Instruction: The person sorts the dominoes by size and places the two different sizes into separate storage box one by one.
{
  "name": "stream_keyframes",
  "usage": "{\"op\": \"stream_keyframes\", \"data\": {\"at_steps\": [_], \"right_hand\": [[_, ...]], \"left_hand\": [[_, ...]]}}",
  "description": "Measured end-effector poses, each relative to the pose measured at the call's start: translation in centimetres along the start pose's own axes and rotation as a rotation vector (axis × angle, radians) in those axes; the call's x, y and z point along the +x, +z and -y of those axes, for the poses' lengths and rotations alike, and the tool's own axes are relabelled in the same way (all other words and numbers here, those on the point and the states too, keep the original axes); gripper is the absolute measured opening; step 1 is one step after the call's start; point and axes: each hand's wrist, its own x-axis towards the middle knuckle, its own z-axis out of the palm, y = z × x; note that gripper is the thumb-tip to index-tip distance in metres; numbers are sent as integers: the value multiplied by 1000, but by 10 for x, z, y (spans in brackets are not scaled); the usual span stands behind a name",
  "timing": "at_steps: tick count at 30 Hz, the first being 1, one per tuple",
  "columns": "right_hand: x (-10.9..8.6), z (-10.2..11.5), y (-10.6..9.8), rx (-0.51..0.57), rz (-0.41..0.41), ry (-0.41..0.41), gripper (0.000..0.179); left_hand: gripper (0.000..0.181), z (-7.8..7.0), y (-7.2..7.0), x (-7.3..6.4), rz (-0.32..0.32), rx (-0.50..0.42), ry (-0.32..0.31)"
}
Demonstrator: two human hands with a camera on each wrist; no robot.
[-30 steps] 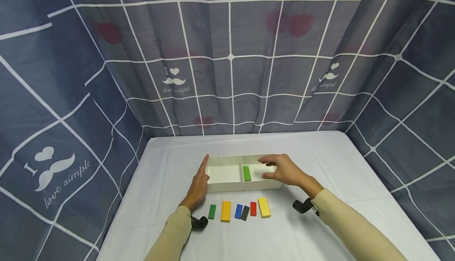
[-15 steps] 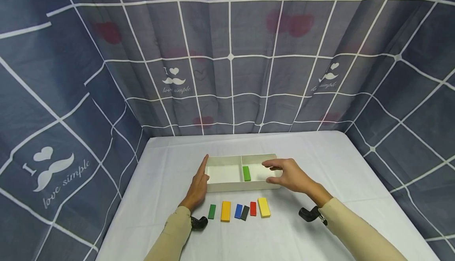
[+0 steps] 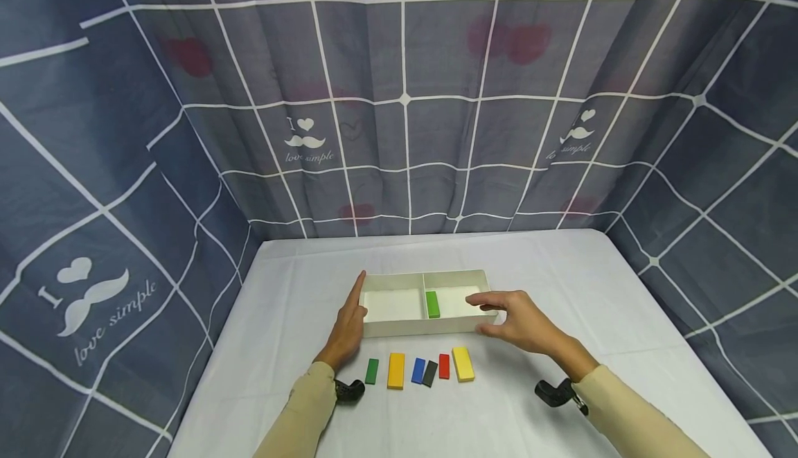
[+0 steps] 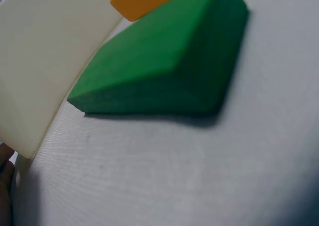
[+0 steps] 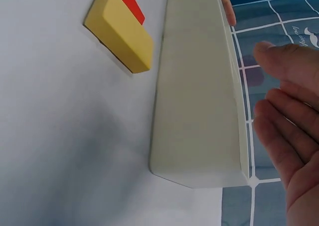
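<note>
A pale two-compartment box [image 3: 430,327] is set lengthwise between the two hands, and a bright green block [image 3: 433,305] is contained in its right compartment, close beside the divider [image 3: 425,297]. The left end of the box is touched by the left hand [image 3: 346,332], whose index finger is laid straight along the wall. The right hand [image 3: 519,318] is held at the front right corner, with thumb and fingers parted; whether the rim is touched there cannot be told. In front of the box, a row of blocks is spread: dark green [image 3: 371,371], orange [image 3: 395,371], blue [image 3: 418,371], black [image 3: 430,374], red [image 3: 444,366] and yellow [image 3: 463,364].

The inside of the box is shown only by the head view. By the left wrist view, the thick side faces of the dark green block are revealed, with the orange one partly seen behind. By the right wrist view, the palm and the plain outer wall are shown, as well as the yellow block's depth.

The blocks are rectangular, smooth and matte. The tabletop [image 3: 511,430] is covered in white, faintly creased cloth, and is backed by a grey-blue curtain [image 3: 374,49] printed with white grid lines.
</note>
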Motion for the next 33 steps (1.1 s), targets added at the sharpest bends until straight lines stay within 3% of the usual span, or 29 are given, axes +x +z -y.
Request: {"op": "stream_keyframes", "data": {"at_steps": [16,27,33], "right_hand": [[-21,3,8,6,33,12,56],[-35,-10,29,141,90,58,61],[-41,-14,41,159,108,88,64]], "left_hand": [[78,-1,-1,0,-7,3,17],[77,-1,-1,0,-12,-1,33],[77,1,-1,1,-12,4,41]]}}
